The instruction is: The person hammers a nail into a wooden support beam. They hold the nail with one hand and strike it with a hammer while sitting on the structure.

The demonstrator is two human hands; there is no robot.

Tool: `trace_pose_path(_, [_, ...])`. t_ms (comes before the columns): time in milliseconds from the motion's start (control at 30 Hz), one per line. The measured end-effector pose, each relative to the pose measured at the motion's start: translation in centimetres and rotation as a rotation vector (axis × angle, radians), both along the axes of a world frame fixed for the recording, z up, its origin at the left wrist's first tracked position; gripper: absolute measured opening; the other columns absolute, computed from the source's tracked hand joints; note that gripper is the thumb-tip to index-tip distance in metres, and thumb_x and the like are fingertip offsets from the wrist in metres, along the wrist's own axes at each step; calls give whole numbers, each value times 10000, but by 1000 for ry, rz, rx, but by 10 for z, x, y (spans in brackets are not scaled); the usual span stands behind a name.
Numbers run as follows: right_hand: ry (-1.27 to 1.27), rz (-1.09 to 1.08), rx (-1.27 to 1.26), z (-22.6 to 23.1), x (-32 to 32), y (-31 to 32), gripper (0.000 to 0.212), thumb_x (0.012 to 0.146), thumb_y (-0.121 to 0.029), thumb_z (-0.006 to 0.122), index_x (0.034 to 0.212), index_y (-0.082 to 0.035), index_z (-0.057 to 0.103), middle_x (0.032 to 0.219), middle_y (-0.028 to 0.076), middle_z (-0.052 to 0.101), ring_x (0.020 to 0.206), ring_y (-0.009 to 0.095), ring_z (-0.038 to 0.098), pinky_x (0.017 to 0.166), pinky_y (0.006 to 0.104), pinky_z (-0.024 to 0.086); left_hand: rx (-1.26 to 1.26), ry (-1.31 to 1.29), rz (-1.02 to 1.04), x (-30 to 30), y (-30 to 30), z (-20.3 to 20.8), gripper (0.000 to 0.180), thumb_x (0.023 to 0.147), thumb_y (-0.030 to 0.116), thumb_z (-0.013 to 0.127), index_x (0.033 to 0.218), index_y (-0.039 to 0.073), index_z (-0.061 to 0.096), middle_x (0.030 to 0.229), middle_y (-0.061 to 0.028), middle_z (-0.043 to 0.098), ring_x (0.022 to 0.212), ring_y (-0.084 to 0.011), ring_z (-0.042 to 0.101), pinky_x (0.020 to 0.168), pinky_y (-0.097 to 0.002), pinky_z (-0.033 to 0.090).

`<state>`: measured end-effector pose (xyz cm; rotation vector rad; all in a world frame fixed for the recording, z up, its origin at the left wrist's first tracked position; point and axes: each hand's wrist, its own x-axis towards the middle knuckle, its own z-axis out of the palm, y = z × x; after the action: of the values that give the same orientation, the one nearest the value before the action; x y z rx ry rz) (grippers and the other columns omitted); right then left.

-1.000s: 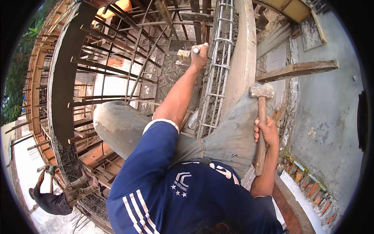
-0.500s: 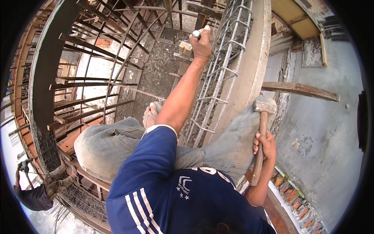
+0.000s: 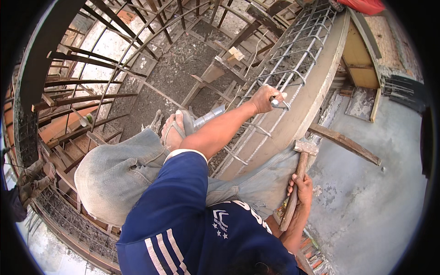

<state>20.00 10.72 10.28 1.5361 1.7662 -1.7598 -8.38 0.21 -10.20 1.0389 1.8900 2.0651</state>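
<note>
My left hand (image 3: 265, 99) is closed round a short metal rod, of which only the blunt round end (image 3: 277, 101) shows; the rest is hidden in the fist. It sits over the steel rebar cage (image 3: 300, 68), at the cage's right-hand bar; whether the rod touches the bar I cannot tell. In my right hand (image 3: 302, 189) is a hammer (image 3: 295, 181), gripped by its wooden handle, its worn metal head (image 3: 306, 147) pointing up above my thigh. The cage runs along a trough of dark rubble beside a smooth concrete edge (image 3: 316, 91).
A wooden plank (image 3: 346, 144) juts out to the right over a grey surface (image 3: 366, 197). Timber props and bent rods (image 3: 91, 96) fill the left side. My sandalled foot (image 3: 174, 133) rests beside the cage. Part of another person (image 3: 30, 183) shows far left, and red cloth (image 3: 366, 5) top right.
My left hand has come down and right to the cage's right-hand bar, still gripping the metal rod. The view has shifted. The hammer stays in my right hand.
</note>
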Motion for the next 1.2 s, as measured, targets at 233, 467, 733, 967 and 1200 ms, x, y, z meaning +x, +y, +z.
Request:
trace_pose_path(233, [143,24,112,-41,-66,20,156,904,-119,626,958,-19,519,682,50,556,470,134,542,409,266,479,204,93,189,5,-2,21,353,914,164,606,629,-7,487,590,-191,477,542,-374,471,520,-432,377])
trace_pose_path(467, [55,174,120,-55,-74,13,252,885,-141,646,1058,17,552,736,59,596,513,118,570,441,255,480,204,-394,312,-52,-11,60,399,907,257,651,601,19,553,502,-30,435,505,-107,337,480,-333,288])
trace_pose_path(733, [-8,90,-183,-67,-96,-29,286,919,-136,601,1138,18,501,786,76,573,528,145,581,423,286,513,518,-818,397,-81,-19,24,332,906,272,672,623,128,576,558,63,462,502,-74,391,491,-266,283])
trace_pose_path(967, [-103,622,682,-80,-104,-43,480,948,-217,605,1328,26,441,931,133,574,676,205,642,576,370,551,389,-653,334,-89,-22,57,450,892,341,706,571,81,528,582,96,406,569,-62,328,503,-312,263])
trace_pose_path(1200, [499,310,316,1,-191,-32,604,955,-432,616,1320,38,510,1184,153,549,1036,225,606,803,358,539,139,-147,161,-51,-1,127,315,802,252,756,684,-14,634,587,-110,563,519,-154,476,503,-356,378])
